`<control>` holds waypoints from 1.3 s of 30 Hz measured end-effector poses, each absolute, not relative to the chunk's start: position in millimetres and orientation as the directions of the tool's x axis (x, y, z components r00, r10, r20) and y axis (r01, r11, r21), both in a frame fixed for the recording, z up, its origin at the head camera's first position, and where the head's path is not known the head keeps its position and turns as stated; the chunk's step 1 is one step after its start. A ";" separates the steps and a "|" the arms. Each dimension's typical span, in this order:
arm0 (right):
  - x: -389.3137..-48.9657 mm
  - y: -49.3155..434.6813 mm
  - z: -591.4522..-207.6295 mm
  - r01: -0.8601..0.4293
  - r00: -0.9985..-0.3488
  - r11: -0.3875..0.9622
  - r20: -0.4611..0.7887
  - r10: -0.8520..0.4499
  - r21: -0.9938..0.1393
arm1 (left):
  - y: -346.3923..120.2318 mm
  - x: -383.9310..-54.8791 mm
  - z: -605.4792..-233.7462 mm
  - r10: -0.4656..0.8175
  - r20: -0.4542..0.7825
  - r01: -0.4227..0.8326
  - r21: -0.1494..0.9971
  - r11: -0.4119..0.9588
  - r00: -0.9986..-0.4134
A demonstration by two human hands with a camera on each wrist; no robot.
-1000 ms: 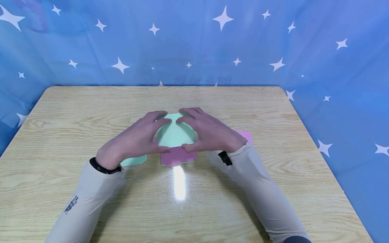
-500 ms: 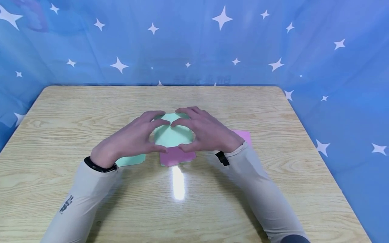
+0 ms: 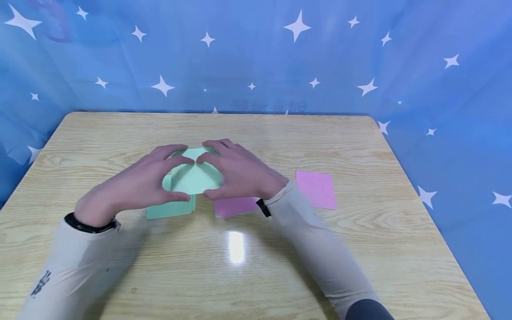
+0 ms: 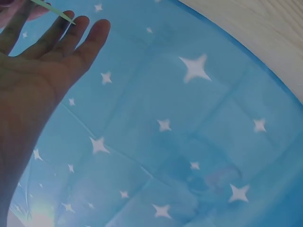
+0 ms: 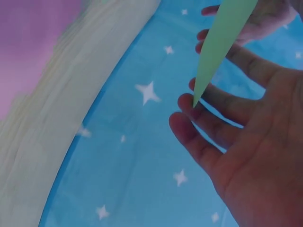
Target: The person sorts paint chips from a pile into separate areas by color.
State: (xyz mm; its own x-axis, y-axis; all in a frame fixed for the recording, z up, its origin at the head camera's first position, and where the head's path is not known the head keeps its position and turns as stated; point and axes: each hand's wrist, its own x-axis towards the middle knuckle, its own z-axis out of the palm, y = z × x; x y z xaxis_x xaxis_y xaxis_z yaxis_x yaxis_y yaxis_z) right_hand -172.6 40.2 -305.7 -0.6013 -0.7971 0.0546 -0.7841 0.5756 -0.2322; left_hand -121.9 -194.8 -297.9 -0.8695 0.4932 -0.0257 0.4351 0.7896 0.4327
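Note:
A mint-green paper sheet [image 3: 196, 178] is held up between both hands, above the table. My left hand [image 3: 136, 184] grips its left side, thumb at the near edge and fingers at the far edge. On the other side my right hand [image 3: 244, 173] holds it the same way, the two index fingertips almost meeting over it. In the right wrist view the sheet [image 5: 222, 47] appears as a tapering green strip against the fingertips. The left wrist view catches just its thin edge [image 4: 57, 12]. Green sheets [image 3: 170, 210] lie below, partly hidden by the left hand.
A pink sheet [image 3: 236, 206] lies mid-table with a green edge showing under it, partly covered by the right hand. Farther right is a pink square [image 3: 316, 189]. Behind the wooden table [image 3: 256, 275] hangs a blue curtain [image 3: 256, 53] with white stars.
Both hands have carried the green sheet leftward, from over the middle pink sheet to over the green sheets at left. The right pink square now shows fully.

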 end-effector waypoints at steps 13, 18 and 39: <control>-163.5 -19.9 -311.0 -0.791 -0.596 0.594 -0.039 -0.802 -0.146 | -237.7 -103.6 -302.2 0.450 -0.040 0.392 0.427 0.815 -0.892; -161.6 -31.0 -322.0 -0.790 -0.597 0.604 -0.094 -0.797 -0.109 | -242.9 -102.9 -315.5 0.460 -0.066 0.388 0.439 0.810 -0.886; -153.0 -43.3 -367.2 -0.781 -0.586 0.618 -0.237 -0.775 -0.090 | -240.9 -103.7 -365.5 0.464 -0.184 0.345 0.453 0.822 -0.866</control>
